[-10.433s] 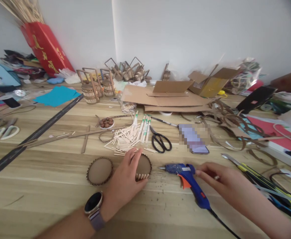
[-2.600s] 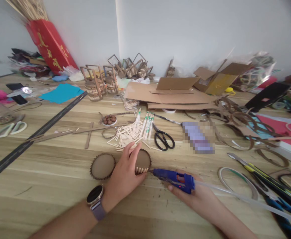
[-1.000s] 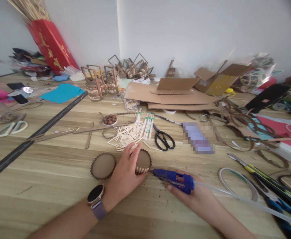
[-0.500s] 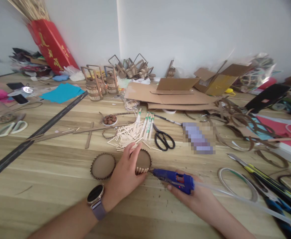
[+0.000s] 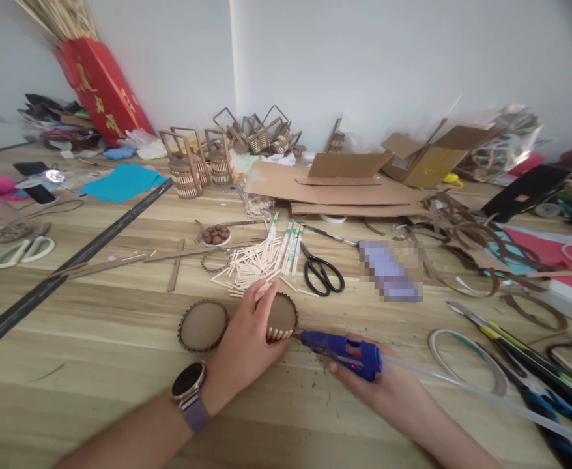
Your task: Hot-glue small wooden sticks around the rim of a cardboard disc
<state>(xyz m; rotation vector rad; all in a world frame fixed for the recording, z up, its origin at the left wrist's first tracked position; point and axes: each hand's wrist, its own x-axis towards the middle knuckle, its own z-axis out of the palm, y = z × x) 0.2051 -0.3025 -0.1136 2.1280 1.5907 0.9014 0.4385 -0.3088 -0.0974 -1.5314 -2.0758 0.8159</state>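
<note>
My left hand [image 5: 247,342], a smartwatch on its wrist, lies over a round cardboard disc [image 5: 283,312] with short wooden sticks [image 5: 278,335] standing along its near edge; the fingers are curled over the disc, steadying it. My right hand [image 5: 378,384] is wrapped round a blue glue gun [image 5: 341,348], held sideways with its nozzle at the disc's right edge by the sticks. A clear glue stick trails from the gun's back to the right. A second cardboard disc [image 5: 202,326] rests just left of my left hand.
Behind the disc lie a pile of cut wooden sticks [image 5: 251,264], black scissors [image 5: 321,272] and a phone [image 5: 388,270]. Cardboard sheets [image 5: 344,189] and small stick baskets [image 5: 188,169] stand further back. A long black ruler [image 5: 71,260] crosses the left; tools and strips crowd the right.
Since ten seconds ago my right hand has picked the glue gun up off the table and brought its nozzle to the disc. Over the last second nothing has visibly moved.
</note>
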